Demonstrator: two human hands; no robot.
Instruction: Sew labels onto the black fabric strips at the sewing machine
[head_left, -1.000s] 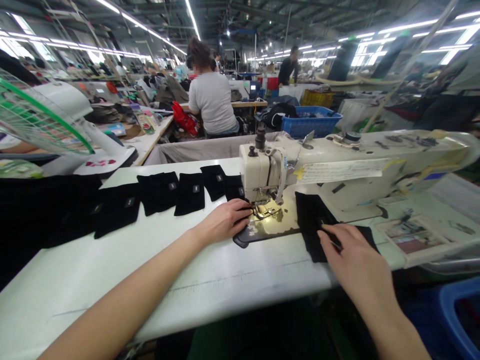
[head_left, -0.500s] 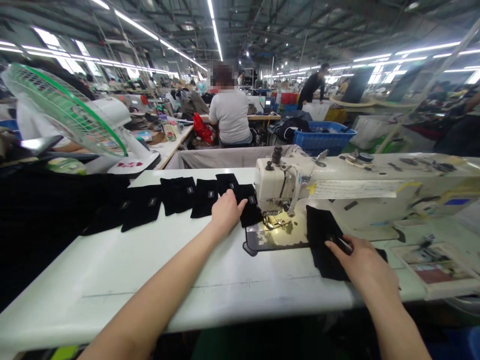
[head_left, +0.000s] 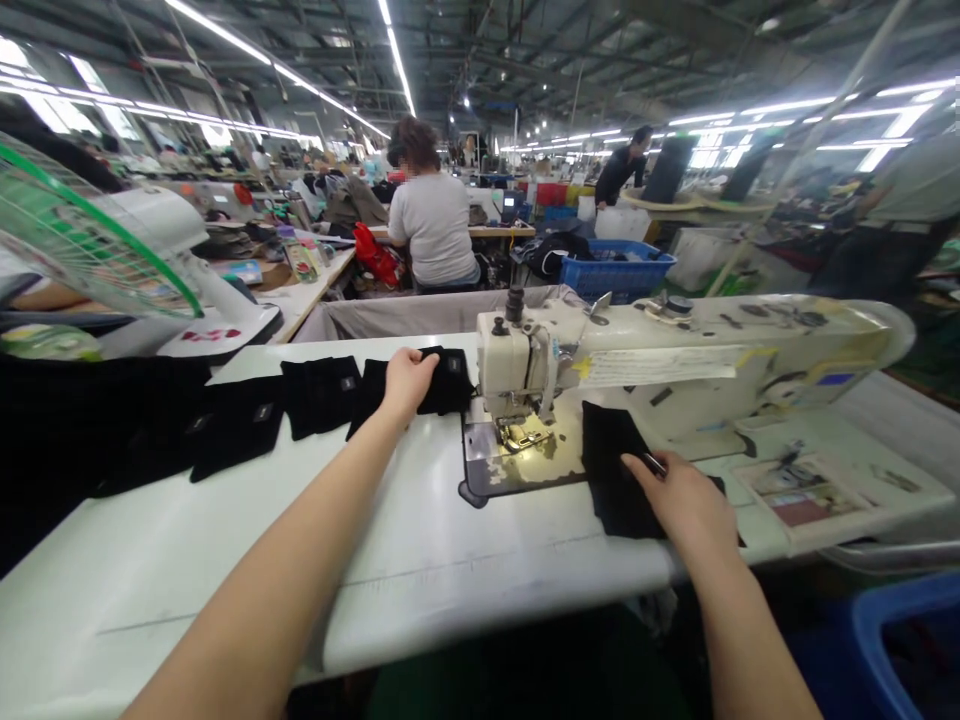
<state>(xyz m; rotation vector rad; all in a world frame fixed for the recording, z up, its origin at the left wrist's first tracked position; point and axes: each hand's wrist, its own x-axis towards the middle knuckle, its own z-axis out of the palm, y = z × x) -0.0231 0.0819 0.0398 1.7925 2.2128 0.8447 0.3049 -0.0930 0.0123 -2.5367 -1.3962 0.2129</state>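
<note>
A row of black fabric pieces [head_left: 319,398], several with small labels, lies across the left of the pale table, left of the sewing machine [head_left: 504,360]. My left hand [head_left: 409,382] is closed at the right end of the row, fingertips on the edge of a labelled black piece [head_left: 448,385]. Right of the needle area, my right hand [head_left: 679,490] is closed around a thin metal tool [head_left: 655,464] and rests on another black piece [head_left: 611,455]. Most of that tool is hidden in the palm.
A green and white fan [head_left: 97,240] stands at the left. On the machine's right is a tray of small parts [head_left: 806,490]. A blue basket [head_left: 615,268] and a seated person [head_left: 435,225] are beyond the table. Dark fabric [head_left: 67,430] is piled at far left.
My left hand has moved left relative to the machine, and the black piece beside it sits farther from the needle area. My right hand stays on its piece. The view has turned to the right.
</note>
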